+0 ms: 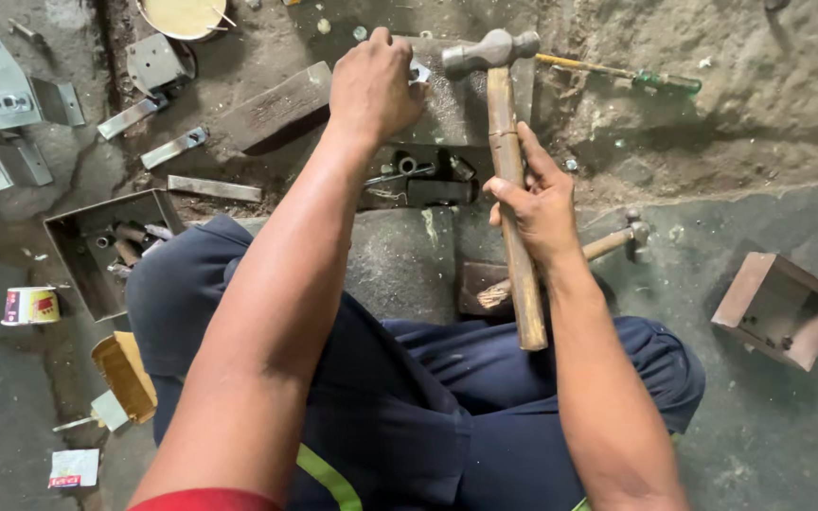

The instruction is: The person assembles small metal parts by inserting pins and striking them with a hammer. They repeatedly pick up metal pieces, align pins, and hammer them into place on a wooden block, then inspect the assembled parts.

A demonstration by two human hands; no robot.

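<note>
Nearest the camera, dark blue trousers (pixel 409 416) with a yellow-green stripe cover the person's folded legs on the grey floor (pixel 778 445). Just beyond the right knee, the right hand (pixel 537 210) wraps its fingers round the middle of a wooden-handled hammer (pixel 508 161), thumb laid along the shaft; the handle runs from above the lap up to the steel head, which hangs just above and right of the block. Right of that wrist a second, smaller hammer (pixel 617 241) lies on the floor, and further right sits an open rusty metal box (pixel 780 308). On the left, near the left knee, a grey metal tray (pixel 97 246) holds bolts and short tubes, with a small tin (pixel 30 306) beside it. Farther off, the left hand (pixel 371 85) is bunched, fingertips pressed together on a small pale metal piece (pixel 419 72) resting on a flat steel block (pixel 456 104). Far left lie bent metal brackets (pixel 7 95). At the far right, a green-handled screwdriver (pixel 631 76) lies in the dirt.
</note>
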